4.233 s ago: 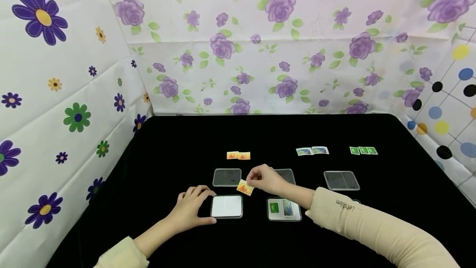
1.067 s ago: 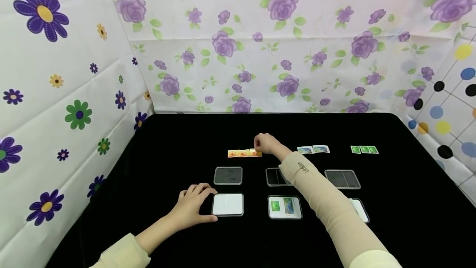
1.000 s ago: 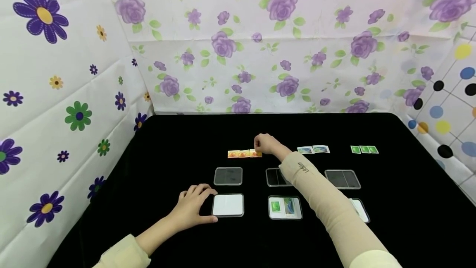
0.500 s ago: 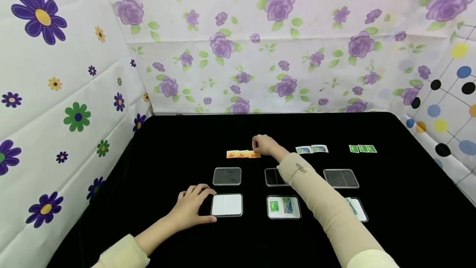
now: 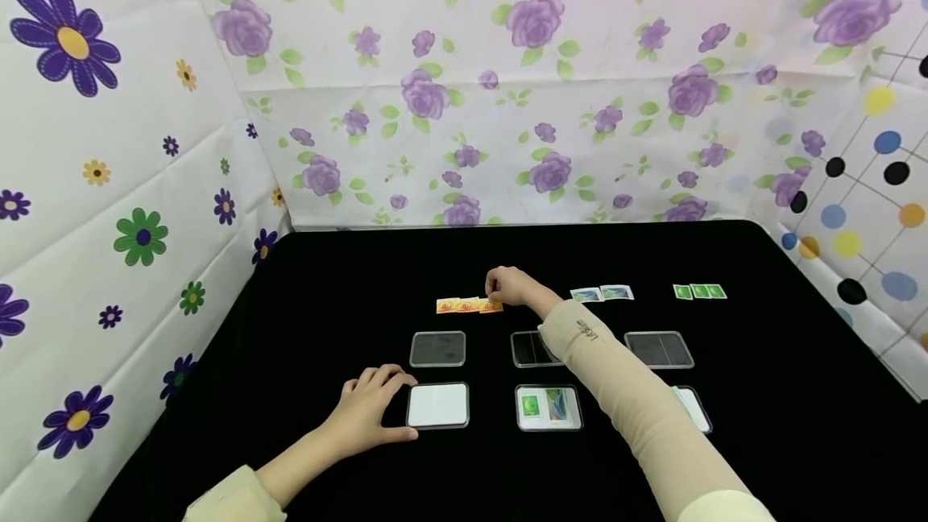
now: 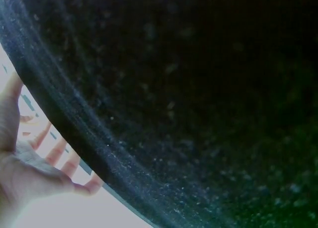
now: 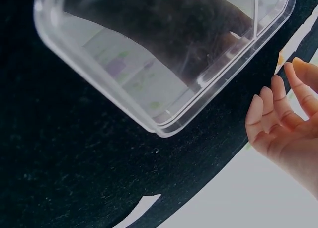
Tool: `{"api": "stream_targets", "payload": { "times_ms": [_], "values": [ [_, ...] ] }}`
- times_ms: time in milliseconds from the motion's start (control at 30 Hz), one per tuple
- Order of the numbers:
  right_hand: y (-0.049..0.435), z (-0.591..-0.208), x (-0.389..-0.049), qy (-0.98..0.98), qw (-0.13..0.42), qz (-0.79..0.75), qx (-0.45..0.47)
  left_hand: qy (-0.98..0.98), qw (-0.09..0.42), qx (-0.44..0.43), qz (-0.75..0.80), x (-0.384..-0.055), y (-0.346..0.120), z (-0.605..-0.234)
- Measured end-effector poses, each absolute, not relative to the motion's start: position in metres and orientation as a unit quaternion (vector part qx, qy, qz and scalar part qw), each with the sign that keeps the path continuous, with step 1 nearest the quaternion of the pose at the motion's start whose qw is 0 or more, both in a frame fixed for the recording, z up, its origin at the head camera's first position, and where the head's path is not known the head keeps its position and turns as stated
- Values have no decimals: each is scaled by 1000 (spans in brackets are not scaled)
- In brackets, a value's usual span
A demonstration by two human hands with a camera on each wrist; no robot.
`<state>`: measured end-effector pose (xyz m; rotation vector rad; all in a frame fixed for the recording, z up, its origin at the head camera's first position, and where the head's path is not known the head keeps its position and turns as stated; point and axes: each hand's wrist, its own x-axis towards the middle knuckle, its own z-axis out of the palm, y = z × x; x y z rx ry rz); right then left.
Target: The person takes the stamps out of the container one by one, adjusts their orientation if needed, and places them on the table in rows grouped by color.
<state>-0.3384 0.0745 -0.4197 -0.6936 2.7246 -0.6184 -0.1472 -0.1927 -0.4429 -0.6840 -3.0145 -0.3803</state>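
My right hand (image 5: 511, 287) is at the right end of a row of three orange stamps (image 5: 457, 306), thumb and index finger pinching the edge of the last orange stamp (image 5: 491, 306). In the right wrist view, the fingertips (image 7: 289, 66) meet at that stamp's edge, and the other fingers are loosely bent. My left hand (image 5: 370, 409) rests on the black cloth, thumb and fingers spread by the left side of a clear case with a blank white insert (image 5: 438, 405). The left wrist view shows that left hand (image 6: 37, 171) only partly, with dark cloth filling most of it.
A case holding a green and a landscape stamp (image 5: 548, 409) lies in the middle. Another white-insert case (image 5: 696, 409) is partly behind my right sleeve. Clear lids (image 5: 438, 349) lie behind the cases. Landscape stamps (image 5: 602, 294) and green stamps (image 5: 699, 292) lie farther right.
My right hand has carried an orange stamp from above the cases to the back row, placing it beside the other two. Since then it has stayed there. The left hand has kept its place.
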Motion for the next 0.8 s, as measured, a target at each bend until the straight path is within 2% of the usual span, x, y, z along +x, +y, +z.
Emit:
{"api": "stream_targets", "payload": {
  "times_ms": [133,233,367,467,567,667,800],
  "values": [
    [76,-430,-347,933,130,-217,-256,-968,13,-221,-120,-147,-193,-443],
    [85,-468,-382,918,114,-234,-301,-968,11,-222,-118,-147,-192,-443],
    [89,-478,-397,914,136,-250,-290,-967,12,-225,-121,-148,-192,-441],
    [84,-442,-366,922,153,-246,-258,-966,13,-227,-120,-148,-192,-440],
    [83,-424,-345,921,141,-244,-268,-967,9,-226,-118,-148,-193,-439],
    [83,-416,-334,921,136,-235,-279,-967,5,-226,-116,-148,-193,-439],
    [85,-415,-331,920,154,-236,-272,-968,-9,-225,-114,-147,-191,-437]
  ]
}}
